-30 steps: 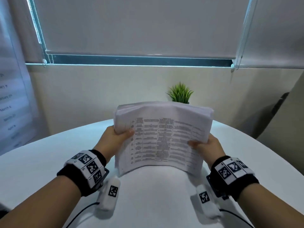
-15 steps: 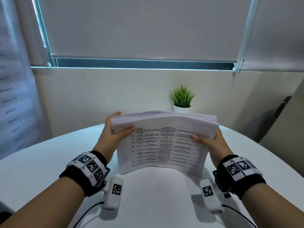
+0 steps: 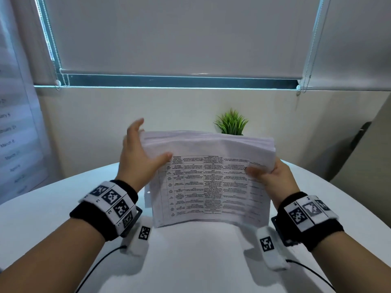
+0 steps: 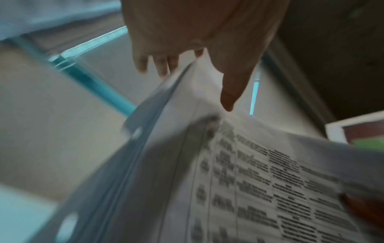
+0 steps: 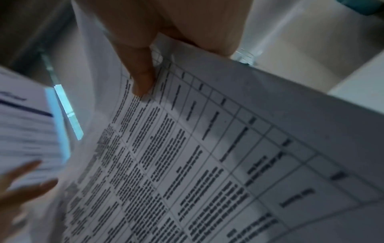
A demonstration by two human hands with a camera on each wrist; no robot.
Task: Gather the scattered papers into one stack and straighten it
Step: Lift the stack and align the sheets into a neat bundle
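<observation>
Standing on edge: the stack of papers (image 3: pixel 208 182) rests its lower edge on the white counter (image 3: pixel 190 261), bowed and leaning.
Right grip: the right hand (image 3: pixel 273 178) pinches the right side, thumb in front, its other fingers hidden behind.
Left grip: the left hand (image 3: pixel 138 153) is spread, thumb on the front sheet, fingers (image 4: pixel 160 65) loose by the top corner.
Risk: with one side barely held, I judge the sheets could fan or slide.
Cause: uneven left edges; a hard tap could splay them.
Nearby: a potted plant (image 3: pixel 231 123) stands behind.

left hand (image 4: pixel 199 32) spread, thumb on papers (image 4: pixel 239 180)
</observation>
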